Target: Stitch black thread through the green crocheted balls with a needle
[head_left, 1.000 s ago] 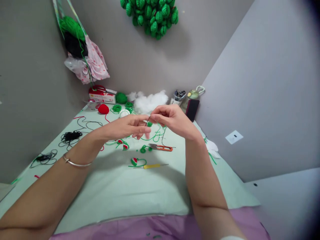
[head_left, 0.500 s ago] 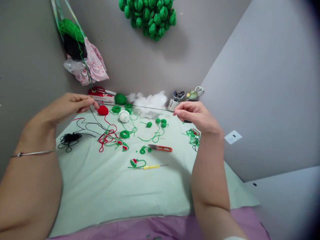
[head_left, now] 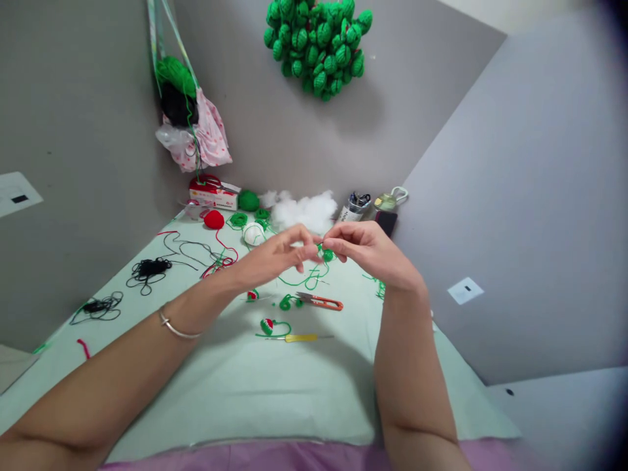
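Note:
My left hand (head_left: 279, 255) and my right hand (head_left: 366, 248) meet above the middle of the pale green table cover (head_left: 235, 386), fingertips almost touching. Both are pinched shut on something thin between them, too fine to make out; half a second ago a dark thread ran between them. Below the hands lie orange thread snips (head_left: 321, 301), a yellow-handled crochet hook (head_left: 299, 338) and a small red-and-green crocheted piece (head_left: 266, 324). Green yarn loops (head_left: 304, 281) trail under the hands.
At the back stand a red and white box (head_left: 213, 193), a red ball (head_left: 214, 219), a white ball (head_left: 254, 233), white stuffing (head_left: 304, 209), a jar of tools (head_left: 354, 206) and a dark phone (head_left: 386, 221). Black thread tangles (head_left: 147, 268) lie left. A cluster of green crocheted pieces (head_left: 318, 46) hangs on the wall.
My hands were together, then pulled wide apart with a dark thread stretched between them, and have now come back together over the table's middle. The camera has tilted slightly.

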### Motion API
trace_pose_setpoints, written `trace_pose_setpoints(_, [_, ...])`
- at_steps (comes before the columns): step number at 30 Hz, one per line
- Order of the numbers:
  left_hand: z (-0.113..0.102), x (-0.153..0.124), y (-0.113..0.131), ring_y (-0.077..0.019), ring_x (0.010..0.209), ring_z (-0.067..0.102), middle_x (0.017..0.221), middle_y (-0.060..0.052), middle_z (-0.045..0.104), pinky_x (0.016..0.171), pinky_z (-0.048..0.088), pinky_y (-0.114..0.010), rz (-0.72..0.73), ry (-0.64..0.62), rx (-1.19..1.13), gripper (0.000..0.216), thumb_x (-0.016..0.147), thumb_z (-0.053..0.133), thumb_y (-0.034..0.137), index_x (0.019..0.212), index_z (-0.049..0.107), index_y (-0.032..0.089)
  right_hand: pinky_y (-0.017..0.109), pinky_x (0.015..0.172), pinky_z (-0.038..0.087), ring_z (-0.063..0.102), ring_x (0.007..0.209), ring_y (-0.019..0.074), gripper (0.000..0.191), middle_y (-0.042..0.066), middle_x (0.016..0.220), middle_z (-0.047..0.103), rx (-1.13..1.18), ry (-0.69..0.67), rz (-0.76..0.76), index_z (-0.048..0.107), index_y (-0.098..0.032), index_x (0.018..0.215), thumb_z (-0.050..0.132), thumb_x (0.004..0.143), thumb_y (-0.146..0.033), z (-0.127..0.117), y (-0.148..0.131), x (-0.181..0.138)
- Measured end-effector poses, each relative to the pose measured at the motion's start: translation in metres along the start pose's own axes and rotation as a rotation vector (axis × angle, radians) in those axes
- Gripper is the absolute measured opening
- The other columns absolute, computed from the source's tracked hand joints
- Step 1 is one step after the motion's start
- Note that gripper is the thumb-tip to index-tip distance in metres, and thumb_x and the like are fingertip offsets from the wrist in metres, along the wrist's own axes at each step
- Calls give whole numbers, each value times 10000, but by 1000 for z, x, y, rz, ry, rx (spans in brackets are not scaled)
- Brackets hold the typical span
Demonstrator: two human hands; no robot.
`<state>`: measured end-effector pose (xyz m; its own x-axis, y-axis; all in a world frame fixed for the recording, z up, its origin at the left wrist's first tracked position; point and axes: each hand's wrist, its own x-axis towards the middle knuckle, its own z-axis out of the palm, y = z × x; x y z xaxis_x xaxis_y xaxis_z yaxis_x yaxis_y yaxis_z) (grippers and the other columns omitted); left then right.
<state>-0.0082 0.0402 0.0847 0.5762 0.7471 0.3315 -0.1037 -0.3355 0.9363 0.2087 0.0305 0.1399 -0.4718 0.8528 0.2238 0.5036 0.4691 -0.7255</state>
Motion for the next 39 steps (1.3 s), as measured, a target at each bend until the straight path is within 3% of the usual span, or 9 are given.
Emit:
trace_pose_setpoints(3, [12, 0, -12, -134, 672, 538, 769, -21, 618, 637, 413, -259, -23, -18, 89, 410, 1013, 447, 484, 817, 632, 175, 237, 534, 319, 424, 578, 87, 228, -26, 621, 526, -33, 15, -1, 680, -152, 802, 609, 928, -327, 2, 0, 1])
trace_pose_setpoints(7, [17, 4, -27, -117, 628, 437, 666, 10, 500, 619, 380, -247, 17, 229, 90, 453, 1005, 489, 438, 664, 597, 161, 230, 522, 304, 423, 560, 81, 216, -32, 618, 547, -90, 14, 42, 674, -157, 797, 576, 933, -294, 17, 1, 5])
trace_pose_setpoints(9, [19, 7, -31, -110, 605, 424, 614, 21, 463, 614, 393, -233, -3, 331, -98, 433, 977, 554, 413, 631, 589, 155, 229, 538, 314, 436, 557, 82, 208, -34, 622, 561, -105, 4, 31, 681, -164, 825, 550, 942, -275, 31, 2, 8])
trace_pose_setpoints(13, [15, 10, -34, -62, 561, 453, 737, -1, 602, 588, 453, -184, -135, 435, -645, 166, 930, 658, 279, 900, 722, 129, 235, 580, 331, 459, 563, 88, 240, -33, 641, 597, -176, -68, 11, 666, -180, 816, 518, 965, -297, 48, 12, 6])
trace_pose_setpoints(17, [-4, 2, -32, -26, 517, 459, 735, 9, 580, 506, 425, -134, -141, 449, -843, 123, 938, 669, 212, 957, 713, 99, 245, 626, 351, 541, 647, 117, 244, -5, 761, 674, -479, -165, 151, 685, -203, 880, 487, 986, -300, 42, 39, -6])
trace_pose_setpoints(22, [-9, -17, -34, -48, 523, 425, 659, 32, 502, 508, 393, -150, -130, 468, -632, 169, 947, 646, 245, 981, 721, 97, 286, 672, 354, 641, 838, 204, 285, 137, 977, 696, -919, -201, 349, 711, -134, 883, 438, 966, -127, 48, 83, -14])
trace_pose_setpoints(26, [6, -34, -48, -71, 546, 406, 672, 24, 522, 550, 381, -183, -181, 455, -367, 215, 966, 598, 304, 952, 720, 128, 291, 700, 387, 664, 896, 235, 273, 169, 1025, 675, -963, -243, 382, 699, -107, 924, 431, 948, -60, 69, 108, -14])
trace_pose_setpoints(32, [19, -50, -65, -110, 610, 456, 697, 22, 540, 627, 404, -233, -183, 376, -59, 349, 999, 515, 370, 1226, 685, 165, 308, 770, 434, 673, 969, 260, 300, 183, 1090, 664, -964, -224, 406, 637, -93, 1132, 381, 979, -67, 77, 124, -12])
trace_pose_setpoints(39, [25, -60, -81, -143, 685, 501, 738, 11, 541, 716, 449, -262, -86, 325, 198, 432, 1033, 430, 368, 1382, 612, 189, 331, 795, 444, 677, 930, 266, 256, 214, 1045, 675, -842, -147, 418, 667, -89, 934, 414, 933, -50, 74, 127, -13])
